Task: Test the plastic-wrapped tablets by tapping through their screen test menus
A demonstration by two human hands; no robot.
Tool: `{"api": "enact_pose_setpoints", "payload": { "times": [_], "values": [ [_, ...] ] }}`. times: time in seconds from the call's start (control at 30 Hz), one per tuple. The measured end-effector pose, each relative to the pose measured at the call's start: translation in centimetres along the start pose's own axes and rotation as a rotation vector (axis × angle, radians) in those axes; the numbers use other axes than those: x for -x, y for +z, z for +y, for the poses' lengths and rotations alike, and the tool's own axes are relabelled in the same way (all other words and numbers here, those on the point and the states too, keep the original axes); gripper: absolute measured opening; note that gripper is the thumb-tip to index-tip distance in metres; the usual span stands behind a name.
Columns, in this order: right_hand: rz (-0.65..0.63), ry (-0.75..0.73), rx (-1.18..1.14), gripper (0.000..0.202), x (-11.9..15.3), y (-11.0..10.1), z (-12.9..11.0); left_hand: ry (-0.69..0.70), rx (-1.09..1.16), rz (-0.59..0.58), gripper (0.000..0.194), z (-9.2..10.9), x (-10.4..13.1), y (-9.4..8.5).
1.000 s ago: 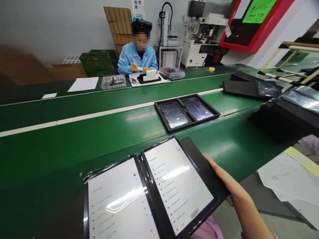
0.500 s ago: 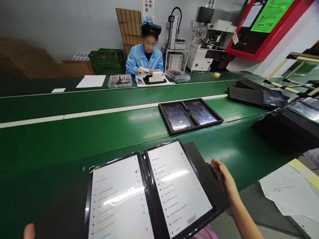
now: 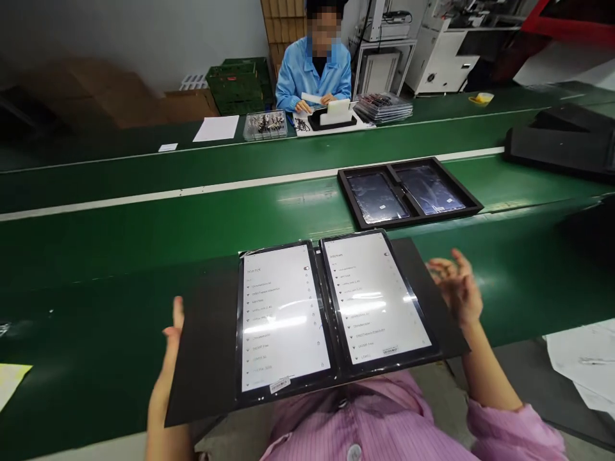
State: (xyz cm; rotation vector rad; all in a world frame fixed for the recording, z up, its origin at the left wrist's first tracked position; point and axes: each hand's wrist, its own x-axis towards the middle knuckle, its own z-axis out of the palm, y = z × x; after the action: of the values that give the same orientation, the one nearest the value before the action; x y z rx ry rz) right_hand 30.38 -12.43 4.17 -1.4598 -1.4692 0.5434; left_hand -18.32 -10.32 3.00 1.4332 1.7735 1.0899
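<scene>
Two tablets with lit white screens headed "Internet", the left tablet [image 3: 283,320] and the right tablet [image 3: 377,301], lie side by side on a wide black board [image 3: 206,333] at the belt's near edge. My left hand [image 3: 168,358] is at the board's left edge, fingers stretched upward; part of it is hidden behind the board. Beside the board's right edge, my right hand [image 3: 459,291] has its fingers spread, with nothing seen in them. Whether either hand touches the edge I cannot tell.
Beyond the tablets, a black two-compartment tray [image 3: 353,198] holds two dark-screened tablets. Black trays [image 3: 552,150] are stacked at right. Papers [image 3: 586,358] lie at lower right. Across the green belt [image 3: 120,230], a person in blue [image 3: 314,70] handles something white.
My view has tilted down and shifted left, bringing the whole board and both tablets into sight. My left hand now shows at the board's edge. My right hand's fingers have spread.
</scene>
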Motion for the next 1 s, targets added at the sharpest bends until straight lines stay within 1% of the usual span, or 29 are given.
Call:
{"api": "enact_pose_setpoints", "payload": {
  "times": [0.07,0.1,0.13,0.17,0.2,0.23,0.27,0.3,0.33,0.37,0.4,0.43,0.47,0.53,0.6,0.63,0.7,0.77,0.87,0.93,1.0],
  "values": [
    [-0.002,-0.028,0.03,0.039,-0.8,-1.5,-1.3,0.064,-0.01,0.009,0.077,1.2,1.2,-1.4],
    [-0.021,-0.056,0.053,0.041,-1.1,-1.9,-2.0,0.125,-0.042,0.002,0.079,2.1,2.0,-1.8],
    [-0.075,-0.115,0.09,0.044,-1.5,-2.0,-2.9,0.218,-0.129,-0.027,0.08,3.2,2.8,-2.0],
    [-0.161,-0.213,0.146,0.046,-1.8,-1.7,-3.7,0.304,-0.234,-0.064,0.08,4.2,3.5,-2.0],
    [-0.271,-0.343,0.22,0.049,-2.1,-1.1,-4.5,0.362,-0.326,-0.1,0.08,5.3,4.0,-1.6],
    [-0.387,-0.492,0.305,0.052,-2.5,-0.2,-5.2,0.383,-0.392,-0.132,0.081,6.2,4.4,-1.0],
    [-0.488,-0.637,0.389,0.054,-2.8,0.8,-5.7,0.373,-0.422,-0.155,0.085,6.9,4.6,-0.2],
    [-0.56,-0.754,0.46,0.055,-3.2,1.8,-6.1,0.349,-0.422,-0.169,0.089,7.3,4.6,0.7],
    [-0.597,-0.823,0.504,0.054,-3.5,2.6,-6.3,0.326,-0.406,-0.171,0.093,7.4,4.4,1.6],
    [-0.611,-0.853,0.526,0.05,-3.9,3.1,-6.2,0.31,-0.385,-0.158,0.098,7.3,4.2,2.4],
    [-0.604,-0.858,0.528,0.046,-4.3,3.3,-6.0,0.302,-0.361,-0.138,0.101,7.1,3.9,3.1],
    [-0.571,-0.849,0.512,0.044,-4.6,3.3,-5.7,0.299,-0.334,-0.115,0.102,6.7,3.7,3.5],
    [-0.517,-0.83,0.48,0.048,-4.9,3.0,-5.2,0.299,-0.3,-0.096,0.102,6.2,3.5,3.7],
    [-0.383,-0.77,0.389,0.064,-5.3,2.1,-4.3,0.305,-0.237,-0.073,0.099,5.4,3.3,3.7],
    [-0.269,-0.705,0.302,0.076,-5.3,1.3,-3.7,0.319,-0.225,-0.086,0.094,4.9,3.2,3.5],
    [-0.232,-0.678,0.268,0.078,-5.3,1.0,-3.5,0.331,-0.247,-0.098,0.092,4.7,3.1,3.3],
    [-0.188,-0.654,0.214,0.077,-5.2,1.0,-3.5,0.355,-0.328,-0.138,0.092,4.3,2.9,3.1],
    [-0.2,-0.658,0.181,0.07,-5.2,1.4,-3.6,0.371,-0.412,-0.212,0.098,3.9,2.7,2.9],
    [-0.295,-0.702,0.177,0.061,-5.2,2.2,-3.8,0.387,-0.448,-0.319,0.105,3.3,2.7,2.7],
    [-0.357,-0.745,0.176,0.06,-5.3,2.5,-3.9,0.414,-0.368,-0.301,0.106,3.2,2.9,2.7],
    [-0.415,-0.778,0.175,0.058,-5.3,2.6,-4.0,0.404,-0.281,-0.228,0.106,3.4,3.1,3.0]
  ]
}}
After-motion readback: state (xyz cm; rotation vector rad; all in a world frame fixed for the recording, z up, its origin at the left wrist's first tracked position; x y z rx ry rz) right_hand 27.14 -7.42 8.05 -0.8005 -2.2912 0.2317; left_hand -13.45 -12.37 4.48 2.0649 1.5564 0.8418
